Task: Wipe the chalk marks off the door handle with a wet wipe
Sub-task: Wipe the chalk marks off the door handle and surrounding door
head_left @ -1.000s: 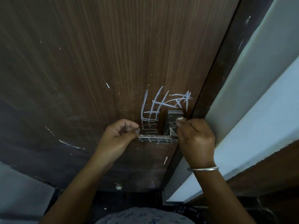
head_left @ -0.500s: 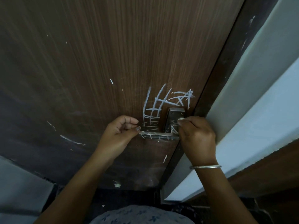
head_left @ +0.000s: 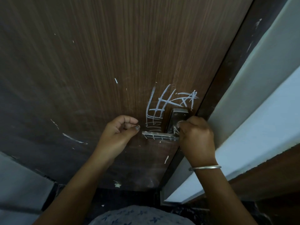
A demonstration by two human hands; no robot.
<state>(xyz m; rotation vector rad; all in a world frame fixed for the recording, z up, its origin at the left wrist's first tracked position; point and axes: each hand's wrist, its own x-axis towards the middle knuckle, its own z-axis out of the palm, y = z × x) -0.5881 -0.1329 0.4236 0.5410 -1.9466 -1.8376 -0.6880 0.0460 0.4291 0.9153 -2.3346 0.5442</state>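
The metal door handle (head_left: 159, 136) is a flat lever with white chalk strokes on it, fixed to a screwed plate (head_left: 179, 115). More chalk marks (head_left: 164, 105) cross the brown door (head_left: 113, 54) just above it. My left hand (head_left: 119, 133) is loosely curled, with its thumb tip beside the lever's free end and nothing visible in it. My right hand (head_left: 195, 136) is closed at the lever's base, covering that end. A small white piece (head_left: 179, 123) shows at its fingertips; I cannot tell whether it is chalk or a wipe.
The dark door frame (head_left: 227, 75) and a pale wall edge (head_left: 259, 95) run down the right side. A silver bangle (head_left: 204, 168) sits on my right wrist. Stray white scratches (head_left: 73, 138) mark the door's lower left. The dark floor (head_left: 129, 197) lies below.
My right hand has slid a little down the plate toward the lever's base. The left hand stays by the lever's free end. The view has shifted slightly.
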